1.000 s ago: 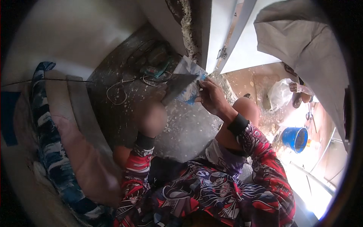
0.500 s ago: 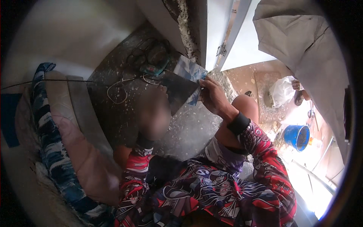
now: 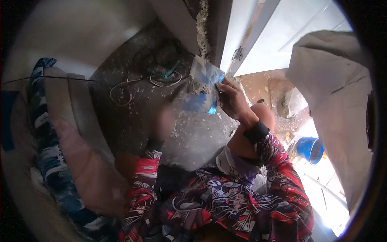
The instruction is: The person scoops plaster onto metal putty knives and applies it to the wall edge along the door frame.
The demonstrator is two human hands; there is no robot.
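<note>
A flat, shiny plate (image 3: 197, 103) is gripped at its right edge by my right hand (image 3: 234, 99), thumb and fingers closed on it. Grey, wet-looking mortar (image 3: 197, 88) lies across its middle. My left hand (image 3: 161, 119) is a blur to the left of the plate, its fingers hard to make out. From its upper end a dark flat blade (image 3: 180, 92) sticks out toward the plate, seen nearly edge-on. Whether the blade touches the mortar I cannot tell.
Beyond my hands a teal power tool (image 3: 164, 70) lies on the speckled floor with a white cable (image 3: 121, 94). A rough, broken wall edge (image 3: 202, 32) stands ahead, beside a hinged white door (image 3: 258, 48). A cushion (image 3: 60, 169) lies left; a blue bucket (image 3: 309, 149) stands right.
The dark blade has drawn back left from over the plate and turned edge-on, uncovering the mortar. The plate now catches more light. The view has shifted slightly.
</note>
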